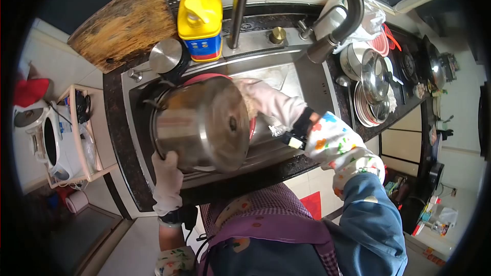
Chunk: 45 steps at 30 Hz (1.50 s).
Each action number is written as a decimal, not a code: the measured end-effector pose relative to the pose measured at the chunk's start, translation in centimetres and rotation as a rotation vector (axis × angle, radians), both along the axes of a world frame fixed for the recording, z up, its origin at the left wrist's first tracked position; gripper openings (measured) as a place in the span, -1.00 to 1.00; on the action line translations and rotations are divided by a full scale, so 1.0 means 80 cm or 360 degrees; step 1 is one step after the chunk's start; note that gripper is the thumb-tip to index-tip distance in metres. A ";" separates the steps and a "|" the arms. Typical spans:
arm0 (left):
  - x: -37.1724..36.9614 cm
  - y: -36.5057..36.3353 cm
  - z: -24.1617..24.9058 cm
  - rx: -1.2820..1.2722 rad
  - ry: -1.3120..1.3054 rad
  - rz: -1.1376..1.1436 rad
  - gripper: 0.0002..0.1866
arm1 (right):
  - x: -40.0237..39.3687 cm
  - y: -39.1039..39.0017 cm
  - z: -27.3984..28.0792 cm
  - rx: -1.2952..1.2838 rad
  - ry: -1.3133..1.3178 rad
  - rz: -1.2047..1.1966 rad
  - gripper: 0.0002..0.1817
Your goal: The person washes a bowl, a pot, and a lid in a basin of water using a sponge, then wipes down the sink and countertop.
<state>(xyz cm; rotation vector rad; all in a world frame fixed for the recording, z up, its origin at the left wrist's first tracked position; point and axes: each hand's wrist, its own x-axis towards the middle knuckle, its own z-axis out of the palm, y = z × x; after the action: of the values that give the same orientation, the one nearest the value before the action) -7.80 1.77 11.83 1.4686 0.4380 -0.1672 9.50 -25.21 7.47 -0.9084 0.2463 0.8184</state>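
A large stainless steel pot point(199, 122) is tipped on its side over the sink point(318, 79), its round base facing right. My left hand point(168, 171), in a pale glove, is closed on the pot's rim at the lower left. Against the upper edge of the base lies my right hand point(255, 94), also gloved, pressing a tan, rough-looking pad point(250, 107) to the metal; its fingertips are partly hidden. Behind the pot, a red basin rim point(207, 77) shows in the sink. The tap point(319, 51) arches over the sink's right side.
A yellow jug point(200, 18), a metal-lidded container point(166, 56) and a wooden cutting board point(125, 25) stand behind the sink at left. Stacked plates point(362, 107), glass lids point(375, 74) and a white pot point(352, 61) crowd the right counter.
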 end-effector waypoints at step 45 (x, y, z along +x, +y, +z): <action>0.052 -0.156 0.023 0.0152 0.0254 -0.0276 -0.69 | -0.083 -0.213 0.029 -0.1951 -0.1224 -0.0190 -0.72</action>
<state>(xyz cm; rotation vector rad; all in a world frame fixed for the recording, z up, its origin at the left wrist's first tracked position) -3.68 -10.68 13.66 1.5939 0.4522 -0.4086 2.85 -42.28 9.81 -2.2493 0.0968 0.0700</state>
